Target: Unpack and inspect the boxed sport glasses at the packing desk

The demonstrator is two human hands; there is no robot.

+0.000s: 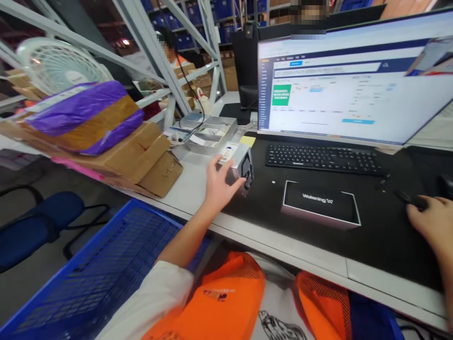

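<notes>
Silver box (245, 163) stands at the left edge of the mat (262, 208); we record our left hand (220, 183) holding it. Our right hand (430, 218) touches a dark object (418, 203); its grip we cannot tell.

- Finding an open lane over the black mat (260, 208), between the small box (242, 158) under the left fingers (226, 171) and the white-rimmed box (320, 205).
- Narrowing between that white-rimmed box and the keyboard (322, 160) just behind it.
- Widening again to its right, then stopping at the right fingers (415, 218) and the dark object (419, 203) there.
- Meeting the monitor (339, 89) as a wall behind the keyboard.
- Bumping into the grey tray (226, 132) behind the small box.
- Running into stacked cartons (141, 158) and the purple parcel (85, 115) at left.
- Passing unhindered along the front edge of the counter (311, 246), right of the left forearm (187, 238).
</notes>
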